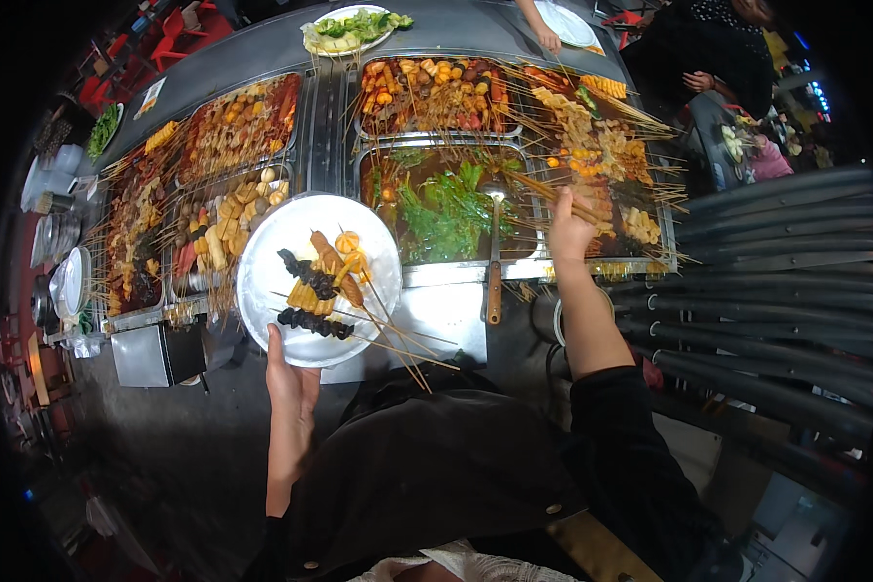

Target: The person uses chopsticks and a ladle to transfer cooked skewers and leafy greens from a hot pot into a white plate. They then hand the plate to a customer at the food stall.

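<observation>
My left hand (291, 396) supports a white round plate (262, 233) at its near edge, thumb at the rim and fingers underneath. Several skewers of food (316, 320) lie on the plate, their bare stick ends jutting over the right rim. Long brown wooden sticks (542, 187), perhaps chopsticks or tongs, are gripped in my right hand (573, 225). Their far ends reach over a steel tray (451, 270) of dark broth with leafy greens (455, 204). A ladle (495, 254) with a wooden handle rests in that tray, left of my right hand.
Skewers in red broth fill a back tray (436, 94), a right tray (604, 153) and trays (222, 138) at left. A plate of cut greens (356, 30) stands behind. Another person's hand (548, 38) reaches in at the top. Dark curved rails (778, 284) lie at right.
</observation>
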The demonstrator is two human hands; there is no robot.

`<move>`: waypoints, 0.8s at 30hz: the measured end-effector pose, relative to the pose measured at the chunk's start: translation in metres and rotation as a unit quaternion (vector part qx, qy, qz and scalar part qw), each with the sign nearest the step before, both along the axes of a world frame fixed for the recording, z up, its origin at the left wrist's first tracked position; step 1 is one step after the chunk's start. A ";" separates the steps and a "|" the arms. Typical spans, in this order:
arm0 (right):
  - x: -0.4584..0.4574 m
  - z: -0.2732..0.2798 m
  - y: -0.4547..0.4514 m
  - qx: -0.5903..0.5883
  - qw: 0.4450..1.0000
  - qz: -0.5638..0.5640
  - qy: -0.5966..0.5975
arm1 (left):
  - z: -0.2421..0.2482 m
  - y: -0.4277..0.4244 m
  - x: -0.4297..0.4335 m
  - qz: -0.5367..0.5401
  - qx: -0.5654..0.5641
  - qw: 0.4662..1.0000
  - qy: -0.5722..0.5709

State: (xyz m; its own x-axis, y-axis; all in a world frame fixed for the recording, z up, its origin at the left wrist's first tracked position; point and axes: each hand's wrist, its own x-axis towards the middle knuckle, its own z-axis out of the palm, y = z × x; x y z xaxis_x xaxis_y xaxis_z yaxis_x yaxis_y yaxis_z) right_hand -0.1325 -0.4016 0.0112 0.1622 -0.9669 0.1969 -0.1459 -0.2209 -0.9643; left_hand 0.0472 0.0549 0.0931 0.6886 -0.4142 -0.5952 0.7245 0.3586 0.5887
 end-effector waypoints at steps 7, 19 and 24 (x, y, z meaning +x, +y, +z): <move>0.017 0.012 0.053 -0.004 0.986 0.163 0.038 | -0.005 0.004 0.004 -0.003 0.011 1.000 0.009; 0.024 0.012 -0.014 0.009 0.983 0.147 0.110 | 0.000 0.004 0.000 -0.012 0.013 1.000 0.001; 0.055 -0.015 -0.027 0.074 0.991 0.074 0.077 | 0.002 0.002 -0.005 -0.003 0.011 1.000 -0.007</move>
